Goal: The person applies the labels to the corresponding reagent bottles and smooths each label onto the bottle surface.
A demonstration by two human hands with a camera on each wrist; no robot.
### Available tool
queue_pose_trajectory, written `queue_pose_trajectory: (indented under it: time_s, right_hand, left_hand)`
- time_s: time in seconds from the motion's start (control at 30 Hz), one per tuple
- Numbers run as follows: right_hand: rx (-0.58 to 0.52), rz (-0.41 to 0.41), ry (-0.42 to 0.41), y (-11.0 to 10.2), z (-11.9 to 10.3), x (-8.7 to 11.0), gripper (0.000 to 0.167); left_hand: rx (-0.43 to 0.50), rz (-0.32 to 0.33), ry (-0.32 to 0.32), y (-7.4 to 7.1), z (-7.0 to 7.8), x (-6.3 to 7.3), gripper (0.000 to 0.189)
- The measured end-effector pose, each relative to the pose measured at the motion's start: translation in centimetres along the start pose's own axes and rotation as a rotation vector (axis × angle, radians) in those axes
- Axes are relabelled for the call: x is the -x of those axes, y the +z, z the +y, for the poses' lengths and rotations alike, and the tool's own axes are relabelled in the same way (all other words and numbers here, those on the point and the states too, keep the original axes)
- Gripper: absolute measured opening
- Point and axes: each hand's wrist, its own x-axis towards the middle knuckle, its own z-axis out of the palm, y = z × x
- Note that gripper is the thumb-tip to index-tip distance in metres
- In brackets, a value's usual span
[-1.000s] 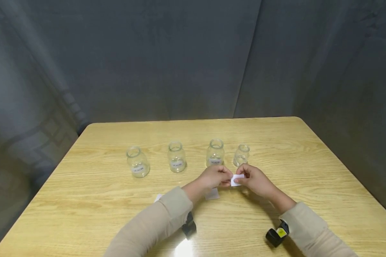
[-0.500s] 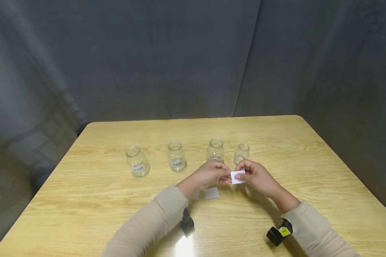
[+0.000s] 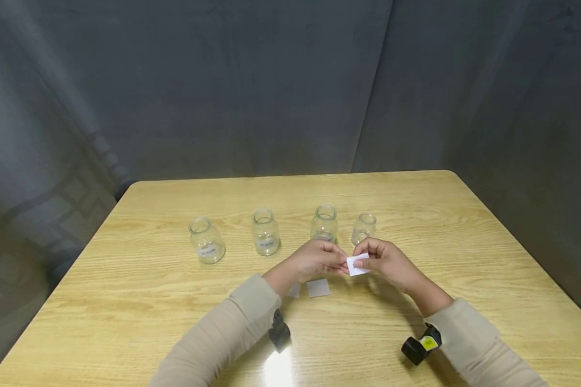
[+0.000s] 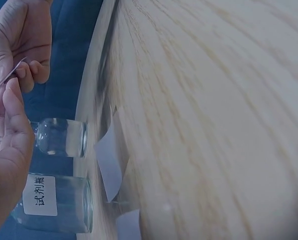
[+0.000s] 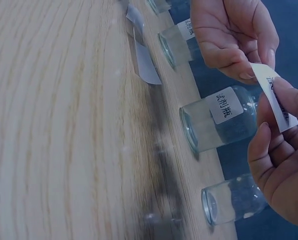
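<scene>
A small white label (image 3: 357, 264) with dark print is pinched between the thumb and fingers of my right hand (image 3: 387, 267). My left hand (image 3: 317, 260) pinches the label's left edge with its fingertips; in the right wrist view the label (image 5: 274, 97) bends slightly between both hands. Just behind the hands stand a small glass jar (image 3: 365, 227) and a larger jar (image 3: 325, 221), whose label is partly covered by the left hand. In the right wrist view, the small jar (image 5: 233, 200) shows no label, while the larger jar (image 5: 223, 120) has one with printed characters.
Two more labelled glass jars, one in the middle (image 3: 265, 234) and one at the left (image 3: 206, 242), continue the row on the wooden table (image 3: 126, 312). White paper slips (image 3: 318, 288) lie in front of the row, one partly hidden by the left wrist. A dark curtain (image 3: 252, 91) hangs behind.
Both hands have risen slightly in view, still on the label, which has tilted so that some print shows. The left sleeve has shifted left, uncovering part of a second paper slip.
</scene>
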Motion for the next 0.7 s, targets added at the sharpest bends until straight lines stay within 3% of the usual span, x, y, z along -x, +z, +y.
queue_pose_trajectory:
  time_s: [0.37, 0.7]
  right_hand:
    - [-0.017, -0.004, -0.013, 0.3, 0.23, 0.04, 0.014]
    - [0.197, 0.192, 0.047, 0.41, 0.6, 0.13, 0.025]
  left_hand:
    - [0.026, -0.031, 0.015, -0.02, -0.28, 0.07, 0.017]
    - [-0.017, 0.03, 0.039, -0.32, -0.65, 0.0, 0.014]
